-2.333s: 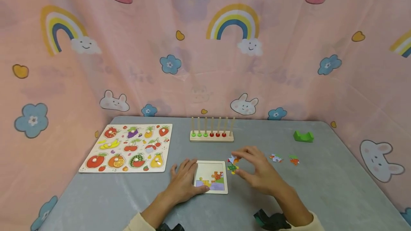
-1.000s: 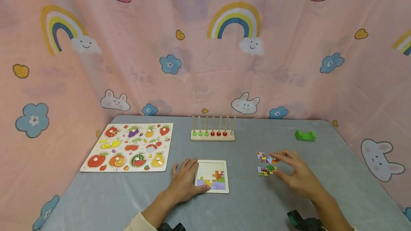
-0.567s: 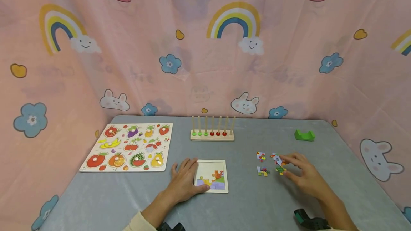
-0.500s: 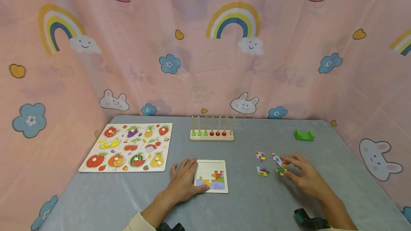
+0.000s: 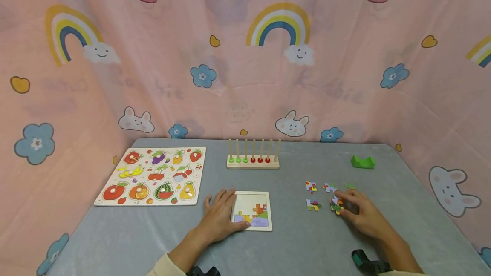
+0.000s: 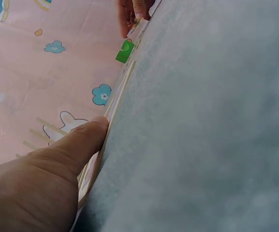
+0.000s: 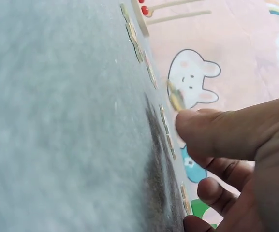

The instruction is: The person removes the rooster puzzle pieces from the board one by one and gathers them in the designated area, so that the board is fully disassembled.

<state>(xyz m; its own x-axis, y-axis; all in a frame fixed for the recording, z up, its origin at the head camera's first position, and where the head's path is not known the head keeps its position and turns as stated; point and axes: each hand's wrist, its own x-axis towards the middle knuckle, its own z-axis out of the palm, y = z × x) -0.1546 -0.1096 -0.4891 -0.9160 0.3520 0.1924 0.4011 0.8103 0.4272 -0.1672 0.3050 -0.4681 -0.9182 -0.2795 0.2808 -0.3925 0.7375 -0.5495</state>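
My left hand [image 5: 218, 218] rests on the left side of a small square wooden puzzle tray [image 5: 243, 197]. Its thumb lies straight on the tray's front rim, as the left wrist view also shows. Some joined puzzle pieces [image 5: 261, 221] lie in the tray's lower right part. My right hand [image 5: 362, 214] pinches a colourful jigsaw piece [image 5: 336, 205] between thumb and fingers. Only a thin edge of this piece [image 7: 176, 98] shows beyond the thumb in the right wrist view. Around that hand lie loose jigsaw pieces: two to its left [image 5: 311, 187], one just behind [image 5: 329, 187], and a partly hidden green one [image 5: 350, 186].
A fruit puzzle board [image 5: 180, 199] lies at the left of the grey table [image 5: 161, 242]. A wooden peg stand [image 5: 253, 164] with green and red beads stands at the back. Farther right sits a green notched block [image 5: 363, 162]. A patterned pink curtain [image 5: 230, 97] hangs behind.
My right hand has carried its jigsaw piece rightward from beside the tray to the loose pieces. Lately the piece has lowered and tilted, and a green piece shows behind the hand. The left hand stays put.
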